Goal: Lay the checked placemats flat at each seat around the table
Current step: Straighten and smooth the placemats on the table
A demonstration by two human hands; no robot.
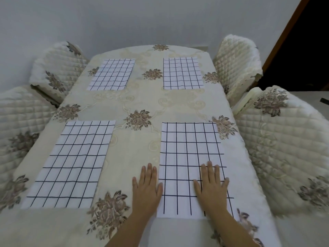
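On the counter (131,98), over a cream tablecloth (135,154) embroidered with brown flowers: far left placemat (112,74) and far right placemat (182,73) side by side toward the wall end, well apart from each other. Near left placemat (71,163) slightly skewed, long edges slanting toward the counter's left side. Near right placemat (190,154) squared up straight ahead, close to the counter's near edge. All four flat, white with dark grid lines.

Right hand (211,186) palm down on the near right placemat, over its nearer right part, fingers straight and a little spread, gripping nothing. Left hand (146,186) palm down on the tablecloth just beside that mat's left edge, fingers straight and close together, thumb reaching the mat's edge — holding nothing either.

Along the long sides, pushed close in, quilted cream covers on each seat: far left chair (55,68), near left chair (19,125), far right chair (236,63), near right chair (284,148). Behind, a pale wall (160,18) — and at the upper right a dark doorway (313,41) with a wooden frame.
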